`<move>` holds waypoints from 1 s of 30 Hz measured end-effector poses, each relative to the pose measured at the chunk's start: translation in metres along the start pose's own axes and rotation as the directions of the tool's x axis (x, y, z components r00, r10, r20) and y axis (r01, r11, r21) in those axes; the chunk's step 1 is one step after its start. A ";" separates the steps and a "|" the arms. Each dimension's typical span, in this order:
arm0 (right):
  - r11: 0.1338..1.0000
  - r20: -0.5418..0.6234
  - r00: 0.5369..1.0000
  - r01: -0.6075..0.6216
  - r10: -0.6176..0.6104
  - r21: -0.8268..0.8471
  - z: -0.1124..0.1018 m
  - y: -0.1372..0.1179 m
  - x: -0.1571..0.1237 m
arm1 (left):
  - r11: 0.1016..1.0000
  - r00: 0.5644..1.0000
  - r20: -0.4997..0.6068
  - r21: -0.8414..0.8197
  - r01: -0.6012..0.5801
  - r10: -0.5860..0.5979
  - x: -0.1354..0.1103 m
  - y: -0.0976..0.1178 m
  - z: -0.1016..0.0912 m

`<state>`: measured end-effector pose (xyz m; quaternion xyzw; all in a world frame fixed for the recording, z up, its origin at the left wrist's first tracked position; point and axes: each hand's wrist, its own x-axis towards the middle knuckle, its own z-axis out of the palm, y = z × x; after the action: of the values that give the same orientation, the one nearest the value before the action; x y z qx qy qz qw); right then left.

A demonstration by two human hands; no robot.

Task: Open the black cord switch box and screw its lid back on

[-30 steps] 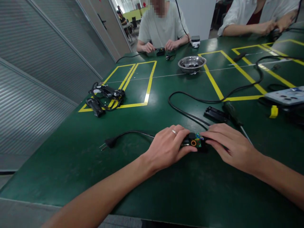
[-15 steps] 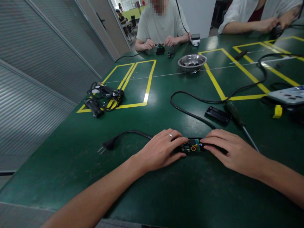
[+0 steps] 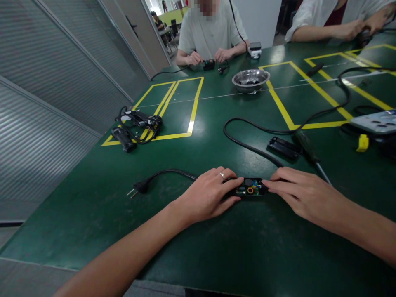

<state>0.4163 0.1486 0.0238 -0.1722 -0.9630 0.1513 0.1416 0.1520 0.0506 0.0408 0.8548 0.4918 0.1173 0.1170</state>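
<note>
A small black adapter point(image 3: 249, 188) lies opened on the green table point(image 3: 198, 247), its circuit board with a copper coil facing up. My left hand point(image 3: 210, 194), a ring on one finger, grips the adapter's left end between thumb and fingers. My right hand point(image 3: 305, 194) has its fingers stretched close together, and their tips pinch the adapter's right end. The adapter's black cord runs left from under my left hand to a two-pin plug point(image 3: 140, 187).
A black cover piece point(image 3: 283, 148) and a screwdriver point(image 3: 306, 145) lie just beyond my right hand. Further off are a steel bowl point(image 3: 250, 79), a heap of black adapters point(image 3: 136, 126), a yellow part point(image 3: 362, 142) and a grey device point(image 3: 373, 122). Two other people point(image 3: 210, 35) work across the table.
The adapter has been turned so its board faces up and lies flat. My right hand has drawn back slightly, to the adapter's right end. My left hand stays on the left end.
</note>
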 end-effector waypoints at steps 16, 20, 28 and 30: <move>0.999 0.009 1.000 -0.004 0.005 -0.039 -0.002 0.000 -0.004 | 0.999 0.999 0.044 0.033 0.013 -0.014 -0.003 -0.001 -0.006; 1.000 0.001 1.000 -0.023 0.023 -0.016 0.000 0.002 -0.005 | 0.988 0.993 0.068 -0.113 0.104 -0.097 -0.008 -0.009 -0.018; 0.999 -0.014 0.999 0.034 -0.034 0.016 0.000 -0.003 0.002 | 0.987 0.995 0.074 -0.141 0.070 -0.060 -0.009 -0.013 -0.018; 0.999 -0.026 0.999 0.043 -0.043 -0.002 -0.005 -0.002 0.004 | 0.993 0.995 0.081 -0.092 0.071 -0.064 -0.009 -0.010 -0.018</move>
<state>0.4134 0.1499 0.0298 -0.1536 -0.9647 0.1454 0.1571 0.1333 0.0493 0.0541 0.8351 0.5094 0.1030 0.1805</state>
